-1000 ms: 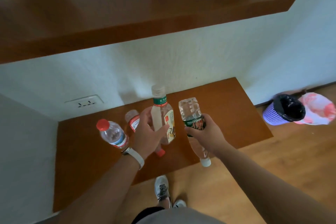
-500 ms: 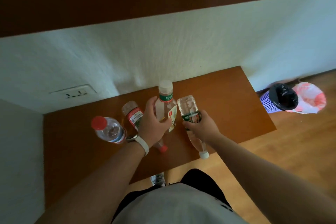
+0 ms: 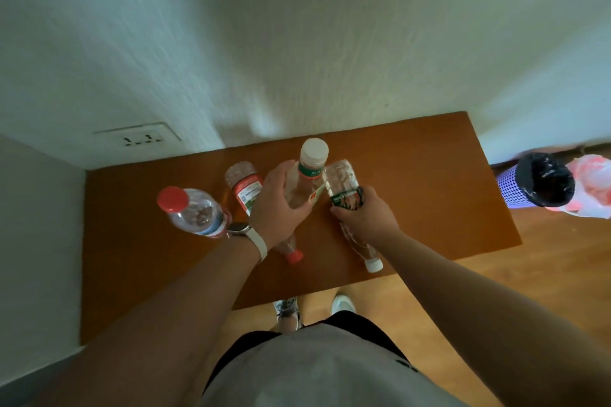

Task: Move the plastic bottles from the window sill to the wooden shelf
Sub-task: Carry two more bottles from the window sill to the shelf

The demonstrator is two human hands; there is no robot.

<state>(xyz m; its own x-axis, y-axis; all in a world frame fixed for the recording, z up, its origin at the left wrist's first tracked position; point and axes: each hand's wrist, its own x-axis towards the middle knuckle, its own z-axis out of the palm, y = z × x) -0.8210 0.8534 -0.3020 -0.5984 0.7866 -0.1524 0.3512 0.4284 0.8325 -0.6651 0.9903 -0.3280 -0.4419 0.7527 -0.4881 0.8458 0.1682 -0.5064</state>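
Left of our left hand [image 3: 281,205] a red-capped bottle [image 3: 193,211] stands on the wooden shelf [image 3: 429,192]. That hand grasps the white-capped bottle [image 3: 309,172] and seemingly a red-labelled bottle [image 3: 246,187] hanging cap-down. Our right hand [image 3: 365,220] clenches an inverted green-labelled bottle [image 3: 344,187]. We should seat each base flat on the shelf, well apart, before letting go.

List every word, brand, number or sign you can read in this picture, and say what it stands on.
No text reads clearly.
Red label on the red-label bottle: print too blurred.
Green neck band on the white-cap bottle: blurred.
Dark green label on the green-label bottle: blurred.
Label on the red-cap bottle: unreadable.
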